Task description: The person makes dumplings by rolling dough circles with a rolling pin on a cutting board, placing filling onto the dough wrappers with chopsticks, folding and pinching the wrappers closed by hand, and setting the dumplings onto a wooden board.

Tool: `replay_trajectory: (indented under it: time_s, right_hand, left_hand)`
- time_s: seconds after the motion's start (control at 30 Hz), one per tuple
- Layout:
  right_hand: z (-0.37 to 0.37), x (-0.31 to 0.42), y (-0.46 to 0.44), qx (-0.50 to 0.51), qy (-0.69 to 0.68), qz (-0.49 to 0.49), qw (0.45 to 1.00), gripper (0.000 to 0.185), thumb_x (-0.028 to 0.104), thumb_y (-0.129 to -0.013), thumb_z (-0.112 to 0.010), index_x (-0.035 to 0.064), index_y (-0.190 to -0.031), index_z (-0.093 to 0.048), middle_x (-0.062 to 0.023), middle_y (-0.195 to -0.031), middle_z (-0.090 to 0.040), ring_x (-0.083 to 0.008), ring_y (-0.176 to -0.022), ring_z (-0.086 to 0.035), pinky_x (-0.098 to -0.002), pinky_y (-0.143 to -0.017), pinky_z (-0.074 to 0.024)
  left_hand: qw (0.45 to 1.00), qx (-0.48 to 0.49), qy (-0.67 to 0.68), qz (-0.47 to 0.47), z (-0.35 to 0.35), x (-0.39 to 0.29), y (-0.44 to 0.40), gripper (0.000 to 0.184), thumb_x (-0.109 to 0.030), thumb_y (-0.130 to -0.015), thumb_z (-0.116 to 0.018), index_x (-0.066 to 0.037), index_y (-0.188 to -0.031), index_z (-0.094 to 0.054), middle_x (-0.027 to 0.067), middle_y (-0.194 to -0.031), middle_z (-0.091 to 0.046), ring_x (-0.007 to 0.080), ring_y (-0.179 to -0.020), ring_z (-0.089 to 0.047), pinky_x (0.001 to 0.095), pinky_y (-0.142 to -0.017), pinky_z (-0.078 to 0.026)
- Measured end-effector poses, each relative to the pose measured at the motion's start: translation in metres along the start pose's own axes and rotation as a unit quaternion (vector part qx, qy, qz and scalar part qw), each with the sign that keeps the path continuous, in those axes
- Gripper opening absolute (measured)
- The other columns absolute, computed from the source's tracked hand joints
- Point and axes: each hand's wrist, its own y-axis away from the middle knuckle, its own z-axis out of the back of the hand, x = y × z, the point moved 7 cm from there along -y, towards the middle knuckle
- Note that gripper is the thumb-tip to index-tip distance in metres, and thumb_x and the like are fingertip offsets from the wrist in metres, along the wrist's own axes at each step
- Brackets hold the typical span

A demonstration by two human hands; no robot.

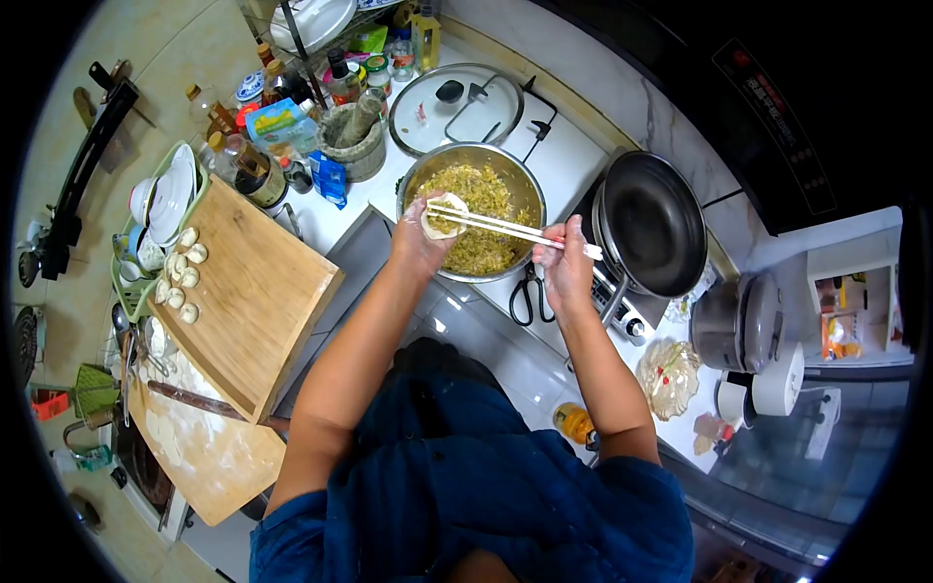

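Observation:
My left hand [418,243] holds a round dumpling wrapper [433,229] over the left rim of a metal bowl [412,181]. A little filling [445,223] lies on the wrapper. In my right hand [566,264] is a pair of white chopsticks [505,227], gripped near their thick ends, with the tips at the wrapper. The bowl is filled with a yellow-green chopped filling [486,194]. Several finished dumplings [190,274] sit along the far left edge of a wooden board [255,291].
A floured board [209,457] with a rolling pin [209,400] lies at lower left. Behind the bowl are a glass lid [457,102], a stone mortar [355,151] and bottles. A frying pan [656,223] stands on the stove to the right, and black scissors [531,299] lie near the bowl.

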Motion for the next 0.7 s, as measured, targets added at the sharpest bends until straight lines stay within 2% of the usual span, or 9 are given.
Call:
replay_trajectory:
  time_s: [0.23,0.27,0.3,0.37,0.4,0.43,0.5,0.6,0.7]
  right_hand:
    - [0.003,0.03,0.003,-0.015,0.034,0.084,0.996,0.054,0.05,-0.099,-0.037,0.0037,-0.076,-0.054,-0.0081,-0.067,-0.055,-0.0151,-0.055,-0.054,-0.0272,-0.054,-0.0462]
    - [0.006,0.032,0.004,-0.043,0.048,0.101,0.993,0.052,0.043,-0.1,-0.04,0.0,-0.077,-0.057,-0.0082,-0.069,-0.056,-0.0148,-0.056,-0.054,-0.0259,-0.054,-0.0459]
    - [0.001,0.033,0.003,-0.008,0.143,0.14,0.98,0.049,0.04,-0.1,-0.042,-0.0007,-0.078,-0.059,-0.0084,-0.07,-0.056,-0.0156,-0.057,-0.054,-0.027,-0.055,-0.0463]
    - [-0.004,0.021,-0.002,0.062,0.327,0.212,0.919,0.042,0.032,-0.099,-0.047,-0.0021,-0.08,-0.062,-0.0089,-0.072,-0.056,-0.0173,-0.061,-0.055,-0.0292,-0.058,-0.0471]
    - [-0.016,0.02,0.002,0.108,0.434,0.273,0.852,0.029,0.021,-0.096,-0.052,-0.0011,-0.084,-0.066,-0.0111,-0.075,-0.057,-0.0213,-0.068,-0.056,-0.0336,-0.064,-0.0479]
    - [-0.031,0.013,0.008,0.184,0.54,0.286,0.77,0.022,0.018,-0.093,-0.055,0.0006,-0.086,-0.065,-0.0131,-0.079,-0.057,-0.0262,-0.074,-0.057,-0.0383,-0.07,-0.0483]
    - [-0.037,-0.022,0.007,0.3,0.633,0.269,0.661,0.015,0.014,-0.088,-0.056,0.002,-0.088,-0.065,-0.0131,-0.085,-0.057,-0.0288,-0.079,-0.059,-0.0397,-0.072,-0.0493]
    - [-0.031,-0.052,0.008,0.387,0.683,0.279,0.553,0.012,0.012,-0.084,-0.057,0.0037,-0.088,-0.064,-0.0122,-0.089,-0.055,-0.0299,-0.085,-0.06,-0.0405,-0.075,-0.0502]
    - [-0.028,-0.055,0.01,0.373,0.7,0.281,0.541,0.012,0.009,-0.081,-0.057,0.0051,-0.089,-0.065,-0.0119,-0.093,-0.056,-0.0291,-0.088,-0.061,-0.0395,-0.075,-0.051]
  left_hand:
    - [0.999,-0.022,0.006,-0.023,0.012,-0.009,-0.004,0.041,-0.031,-0.103,-0.027,-0.004,-0.117,-0.055,0.016,-0.119,-0.057,0.031,-0.112,-0.054,0.0501,-0.099,-0.043]
    - [0.999,-0.029,0.012,-0.03,0.016,-0.011,-0.005,0.041,-0.031,-0.103,-0.027,-0.004,-0.116,-0.055,0.016,-0.119,-0.057,0.0308,-0.112,-0.054,0.05,-0.099,-0.043]
    - [0.999,-0.027,0.006,-0.032,0.016,-0.012,-0.004,0.041,-0.031,-0.103,-0.027,-0.004,-0.117,-0.055,0.0159,-0.119,-0.057,0.0307,-0.113,-0.053,0.0498,-0.099,-0.043]
    - [0.999,-0.024,-0.006,-0.036,0.014,-0.014,0.0,0.042,-0.032,-0.103,-0.028,-0.004,-0.119,-0.054,0.0158,-0.121,-0.056,0.0304,-0.114,-0.053,0.0495,-0.099,-0.043]
    - [0.999,-0.019,-0.003,-0.035,0.014,-0.013,0.0,0.042,-0.032,-0.103,-0.027,-0.004,-0.12,-0.054,0.0158,-0.121,-0.056,0.0305,-0.114,-0.053,0.0494,-0.099,-0.043]
    - [0.999,-0.014,0.0,-0.033,0.014,-0.012,0.001,0.042,-0.032,-0.103,-0.027,-0.004,-0.121,-0.054,0.0158,-0.122,-0.055,0.0305,-0.114,-0.053,0.0492,-0.1,-0.043]
    - [1.0,-0.007,0.0,-0.029,0.012,-0.009,0.002,0.043,-0.032,-0.103,-0.027,-0.004,-0.122,-0.053,0.0158,-0.123,-0.055,0.0305,-0.115,-0.052,0.0488,-0.1,-0.043]
    - [1.0,-0.002,-0.005,-0.025,0.004,-0.008,0.012,0.043,-0.032,-0.103,-0.026,-0.004,-0.124,-0.052,0.0161,-0.125,-0.054,0.0307,-0.116,-0.052,0.0486,-0.101,-0.042]
    - [1.0,0.003,-0.002,-0.027,0.0,-0.006,0.017,0.043,-0.032,-0.103,-0.026,-0.004,-0.125,-0.051,0.0164,-0.126,-0.053,0.0311,-0.117,-0.052,0.0488,-0.101,-0.042]
